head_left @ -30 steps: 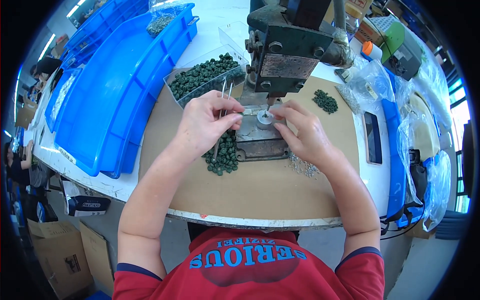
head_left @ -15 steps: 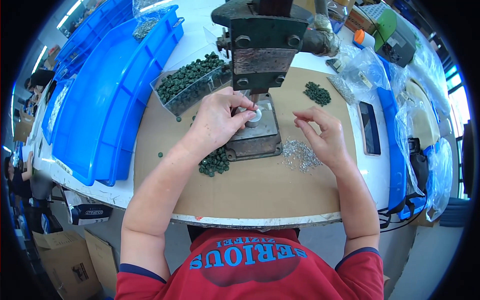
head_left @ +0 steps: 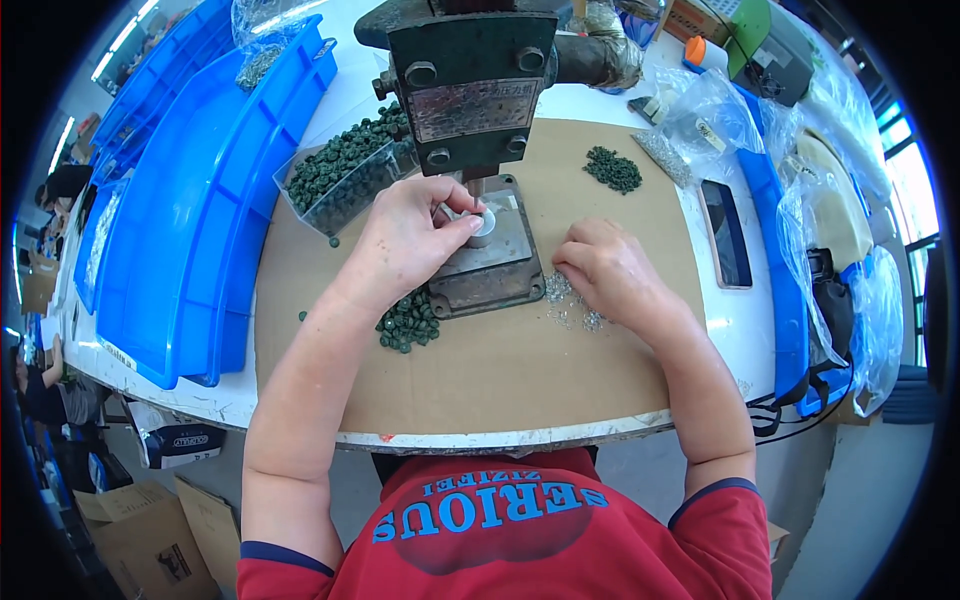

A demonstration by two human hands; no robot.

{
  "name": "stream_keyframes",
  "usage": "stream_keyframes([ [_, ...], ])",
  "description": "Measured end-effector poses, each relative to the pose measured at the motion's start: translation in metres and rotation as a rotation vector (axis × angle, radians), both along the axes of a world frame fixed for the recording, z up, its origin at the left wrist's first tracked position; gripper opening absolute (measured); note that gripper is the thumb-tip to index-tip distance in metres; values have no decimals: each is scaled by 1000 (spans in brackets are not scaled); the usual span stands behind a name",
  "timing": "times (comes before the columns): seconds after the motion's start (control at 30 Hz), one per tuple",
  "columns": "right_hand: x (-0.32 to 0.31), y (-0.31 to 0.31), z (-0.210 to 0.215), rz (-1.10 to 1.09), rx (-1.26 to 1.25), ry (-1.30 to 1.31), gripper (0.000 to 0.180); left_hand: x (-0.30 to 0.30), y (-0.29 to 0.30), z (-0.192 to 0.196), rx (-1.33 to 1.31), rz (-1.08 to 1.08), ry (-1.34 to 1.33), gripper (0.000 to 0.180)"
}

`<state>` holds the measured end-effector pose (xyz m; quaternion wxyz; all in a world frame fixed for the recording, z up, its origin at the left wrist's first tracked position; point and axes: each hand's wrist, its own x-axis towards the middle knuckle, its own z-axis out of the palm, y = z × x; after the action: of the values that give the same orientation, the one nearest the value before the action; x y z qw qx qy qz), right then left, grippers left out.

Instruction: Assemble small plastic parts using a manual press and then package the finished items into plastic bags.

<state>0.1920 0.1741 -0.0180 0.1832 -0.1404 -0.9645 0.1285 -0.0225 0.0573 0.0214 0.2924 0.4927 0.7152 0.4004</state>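
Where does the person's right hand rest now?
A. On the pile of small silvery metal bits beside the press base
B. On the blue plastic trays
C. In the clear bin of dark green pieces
A: the right hand lies over the small silvery metal bits on the brown cardboard mat.

A dull metal nameplate (head_left: 467,104), rectangular, sits on the front of the green press at the far centre. To its right, clear plastic bags (head_left: 705,120) lie crumpled on the table's far right. A dark, flat phone screen (head_left: 729,234) rests on the right. A brown cardboard box (head_left: 130,525) stands on the floor, near left.
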Motion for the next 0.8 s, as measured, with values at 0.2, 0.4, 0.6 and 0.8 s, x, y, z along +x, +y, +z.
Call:
stream_keyframes([
  [0.2,-10,-2,-7,0,256,-16,5,1,-17,5,90,6,-65,30],
  [0.4,-13,0,-4,-82,164,54,11,-8,-43,-4,316,-4,1,47],
  [0.6,-25,-21,22,-150,-572,239,16,-5,-59,-4,302,-57,-12,44],
  [0.8,-43,-41,26,-125,-1226,524,16,7,-57,-13,414,-115,173,36],
])
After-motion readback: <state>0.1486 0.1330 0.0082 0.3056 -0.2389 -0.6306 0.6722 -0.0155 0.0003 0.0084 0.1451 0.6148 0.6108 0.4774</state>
